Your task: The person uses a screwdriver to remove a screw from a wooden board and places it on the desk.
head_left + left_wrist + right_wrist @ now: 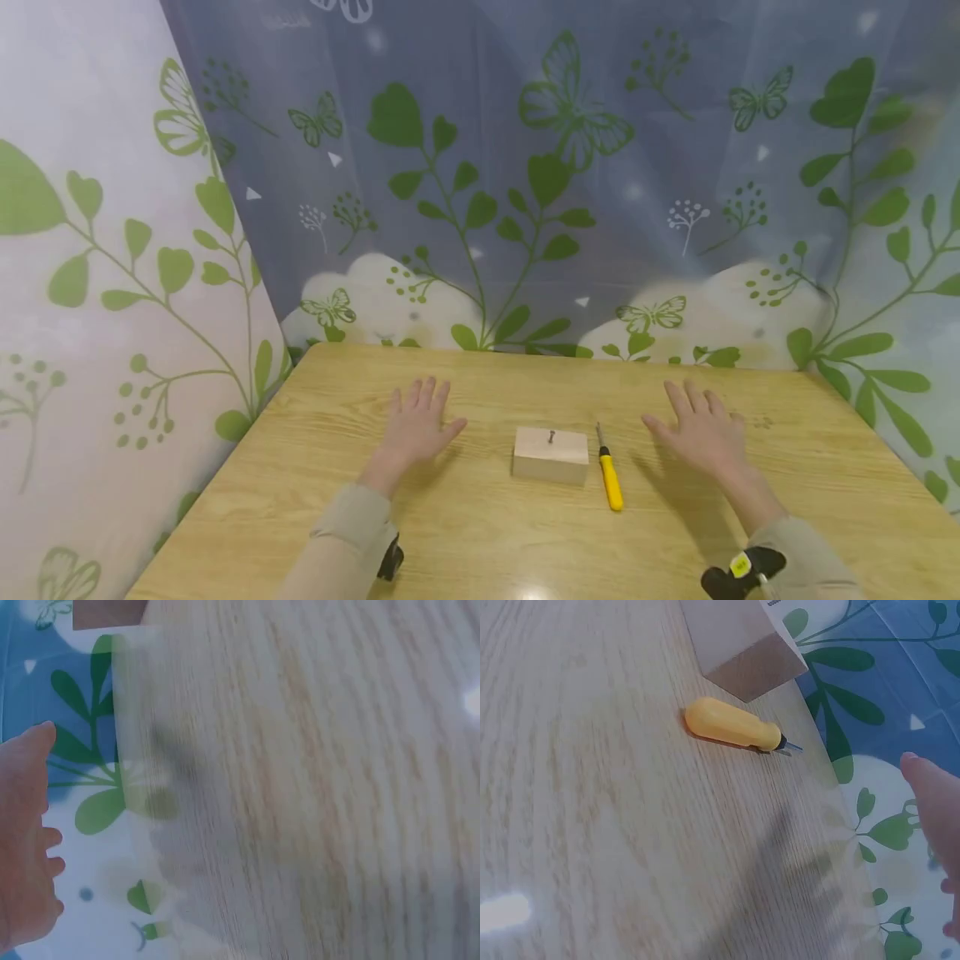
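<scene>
A pale wooden block (551, 458) lies on the table between the two hands, with a screw (552, 436) standing up from its top. Just right of the block is a screwdriver (611, 479) with a yellow handle, its tip pointing to the far side; the right wrist view shows the same screwdriver (731, 724) beside the block (742, 656). My left hand (420, 425), fingers spread, is left of the block and holds nothing. Over the table's right part my right hand (703, 429) is also spread and holds nothing, with the screwdriver nearest to it.
The wood-grain table (480, 542) ends at a blue and white curtain (480, 208) printed with green leaves and butterflies. Similar cloth hangs at the left (112, 292) and right sides. A dark wrist camera (742, 571) is strapped at the right sleeve.
</scene>
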Action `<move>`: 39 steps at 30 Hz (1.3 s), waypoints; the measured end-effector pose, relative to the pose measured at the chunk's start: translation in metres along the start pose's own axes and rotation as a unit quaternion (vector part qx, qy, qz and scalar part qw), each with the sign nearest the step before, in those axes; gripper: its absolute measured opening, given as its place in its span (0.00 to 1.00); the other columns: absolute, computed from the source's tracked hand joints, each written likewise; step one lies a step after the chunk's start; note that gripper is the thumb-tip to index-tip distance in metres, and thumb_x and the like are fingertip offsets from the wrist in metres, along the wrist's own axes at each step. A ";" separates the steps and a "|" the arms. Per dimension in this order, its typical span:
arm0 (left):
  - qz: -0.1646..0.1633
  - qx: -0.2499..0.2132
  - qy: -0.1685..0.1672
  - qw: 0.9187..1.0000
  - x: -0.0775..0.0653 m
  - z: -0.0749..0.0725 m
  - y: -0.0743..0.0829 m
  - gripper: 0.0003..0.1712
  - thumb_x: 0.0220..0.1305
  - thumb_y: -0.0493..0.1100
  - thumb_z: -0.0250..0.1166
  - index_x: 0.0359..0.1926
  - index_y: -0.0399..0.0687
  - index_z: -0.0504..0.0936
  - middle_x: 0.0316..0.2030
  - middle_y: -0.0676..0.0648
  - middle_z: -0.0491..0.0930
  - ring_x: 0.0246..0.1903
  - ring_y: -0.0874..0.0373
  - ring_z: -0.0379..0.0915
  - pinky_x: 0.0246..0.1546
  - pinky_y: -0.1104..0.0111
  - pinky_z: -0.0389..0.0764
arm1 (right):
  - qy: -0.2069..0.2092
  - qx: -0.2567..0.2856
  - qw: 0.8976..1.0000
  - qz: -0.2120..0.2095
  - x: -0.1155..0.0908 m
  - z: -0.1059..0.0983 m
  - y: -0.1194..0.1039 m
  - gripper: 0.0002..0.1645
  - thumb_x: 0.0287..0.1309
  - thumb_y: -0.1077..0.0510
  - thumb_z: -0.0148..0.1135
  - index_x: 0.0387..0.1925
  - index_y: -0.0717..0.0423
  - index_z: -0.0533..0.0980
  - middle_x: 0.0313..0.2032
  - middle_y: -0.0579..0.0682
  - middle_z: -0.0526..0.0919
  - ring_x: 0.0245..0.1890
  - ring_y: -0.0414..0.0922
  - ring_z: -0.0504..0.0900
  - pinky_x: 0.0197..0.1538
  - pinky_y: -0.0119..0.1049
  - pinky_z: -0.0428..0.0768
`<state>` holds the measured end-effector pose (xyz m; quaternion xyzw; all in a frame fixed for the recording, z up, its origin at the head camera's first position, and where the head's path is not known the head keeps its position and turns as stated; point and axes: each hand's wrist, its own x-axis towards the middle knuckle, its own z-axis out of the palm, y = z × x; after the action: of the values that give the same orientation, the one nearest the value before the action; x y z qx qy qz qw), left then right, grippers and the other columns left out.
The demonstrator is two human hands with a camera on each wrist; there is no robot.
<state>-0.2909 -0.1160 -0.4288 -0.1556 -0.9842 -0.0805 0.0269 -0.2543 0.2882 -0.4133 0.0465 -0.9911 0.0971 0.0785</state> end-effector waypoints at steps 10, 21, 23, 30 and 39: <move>0.126 0.091 0.027 0.987 -0.006 -0.006 0.015 0.35 0.68 0.60 0.46 0.67 0.43 0.61 0.65 0.42 0.60 0.65 0.46 0.53 0.65 0.50 0.50 | -0.003 -0.019 0.997 -0.072 0.000 -0.003 -0.020 0.33 0.61 0.44 0.54 0.59 0.65 0.67 0.53 0.69 0.71 0.52 0.66 0.69 0.50 0.62 0.69; 0.243 0.152 0.109 0.952 -0.011 -0.008 0.039 0.21 0.65 0.56 0.53 0.46 0.46 0.77 0.44 0.49 0.77 0.49 0.54 0.71 0.56 0.58 0.67 | -0.034 -0.027 0.993 -0.108 -0.001 0.005 -0.045 0.28 0.59 0.46 0.57 0.53 0.62 0.73 0.48 0.64 0.77 0.46 0.60 0.77 0.41 0.54 0.77; 0.259 0.163 0.116 0.945 -0.012 -0.007 0.042 0.20 0.64 0.57 0.54 0.44 0.46 0.77 0.40 0.49 0.76 0.46 0.54 0.72 0.54 0.60 0.69 | -0.041 -0.032 0.992 -0.112 -0.002 0.008 -0.049 0.28 0.58 0.45 0.58 0.52 0.61 0.73 0.48 0.63 0.77 0.46 0.60 0.77 0.42 0.55 0.77; 0.282 0.184 0.065 0.939 -0.017 -0.001 0.051 0.26 0.65 0.62 0.49 0.50 0.47 0.74 0.45 0.49 0.74 0.49 0.55 0.68 0.56 0.61 0.67 | -0.059 -0.063 0.985 -0.148 -0.009 0.017 -0.060 0.32 0.52 0.39 0.61 0.50 0.58 0.75 0.45 0.60 0.79 0.45 0.58 0.78 0.42 0.55 0.77; 0.303 0.164 0.025 0.938 -0.024 -0.001 0.064 0.29 0.65 0.65 0.46 0.54 0.50 0.72 0.48 0.51 0.72 0.52 0.56 0.67 0.60 0.59 0.63 | -0.108 -0.051 0.981 -0.155 -0.014 0.021 -0.067 0.37 0.49 0.38 0.64 0.52 0.61 0.72 0.42 0.58 0.79 0.43 0.57 0.77 0.44 0.58 0.74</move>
<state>-0.2482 -0.0633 -0.4201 -0.4382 -0.8887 0.0907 0.0995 -0.2366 0.2193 -0.4235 0.2058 -0.9781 0.0272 -0.0122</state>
